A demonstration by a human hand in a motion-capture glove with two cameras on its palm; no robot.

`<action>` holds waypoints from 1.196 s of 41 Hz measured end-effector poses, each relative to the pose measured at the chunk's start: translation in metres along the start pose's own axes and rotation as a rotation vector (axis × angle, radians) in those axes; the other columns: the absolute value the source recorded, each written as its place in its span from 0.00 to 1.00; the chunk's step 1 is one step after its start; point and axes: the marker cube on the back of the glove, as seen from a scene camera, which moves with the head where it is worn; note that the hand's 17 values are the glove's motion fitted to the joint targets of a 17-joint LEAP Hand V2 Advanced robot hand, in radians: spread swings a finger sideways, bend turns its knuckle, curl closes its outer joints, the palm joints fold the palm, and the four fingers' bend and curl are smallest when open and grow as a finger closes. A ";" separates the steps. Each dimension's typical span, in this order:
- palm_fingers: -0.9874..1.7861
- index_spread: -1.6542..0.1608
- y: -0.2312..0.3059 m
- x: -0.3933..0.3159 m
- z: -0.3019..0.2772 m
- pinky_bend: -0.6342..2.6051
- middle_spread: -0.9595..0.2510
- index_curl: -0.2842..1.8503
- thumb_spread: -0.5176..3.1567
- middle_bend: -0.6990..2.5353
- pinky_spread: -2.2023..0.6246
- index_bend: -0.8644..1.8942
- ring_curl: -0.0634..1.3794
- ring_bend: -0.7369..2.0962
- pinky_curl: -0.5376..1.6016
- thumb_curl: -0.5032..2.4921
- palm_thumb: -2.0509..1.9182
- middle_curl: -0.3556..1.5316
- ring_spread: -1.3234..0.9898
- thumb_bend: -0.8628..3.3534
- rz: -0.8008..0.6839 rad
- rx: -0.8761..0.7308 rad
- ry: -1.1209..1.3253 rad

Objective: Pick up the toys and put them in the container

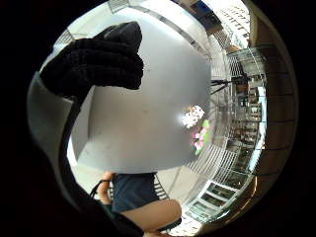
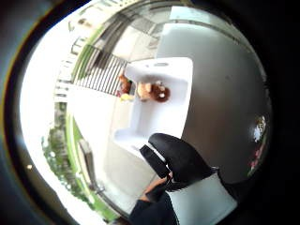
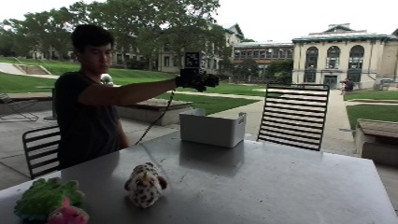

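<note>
From my end, going left to right: the green and pink toy (image 3: 46, 200) sits at the counter's (image 3: 280, 186) near corner, the spotted toy (image 3: 145, 184) just beside it, both well apart from the white container (image 3: 212, 127) at the far edge. My gloved right hand (image 3: 198, 79) hangs raised above that container with its fingers (image 1: 96, 64) curled and pinching nothing I can see. A brown toy (image 2: 153, 91) lies inside already, so I judge this is a drop position, high enough to clear the wall.
</note>
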 end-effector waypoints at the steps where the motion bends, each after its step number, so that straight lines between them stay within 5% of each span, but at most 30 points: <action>1: 0.28 0.80 -0.002 0.018 0.001 0.58 0.88 0.24 0.45 0.27 0.78 0.32 0.22 0.39 0.45 0.33 0.51 0.43 0.59 0.20 0.019 0.005 0.021; 28: 0.33 0.74 0.036 0.318 0.074 0.60 0.90 0.19 0.44 0.30 0.79 0.33 0.27 0.47 0.43 0.29 0.51 0.42 0.60 0.20 0.354 -0.058 0.083; 49: 0.31 0.74 0.063 0.406 0.215 0.61 0.93 0.16 0.44 0.35 0.78 0.32 0.30 0.53 0.43 0.28 0.53 0.44 0.59 0.20 0.533 -0.283 0.048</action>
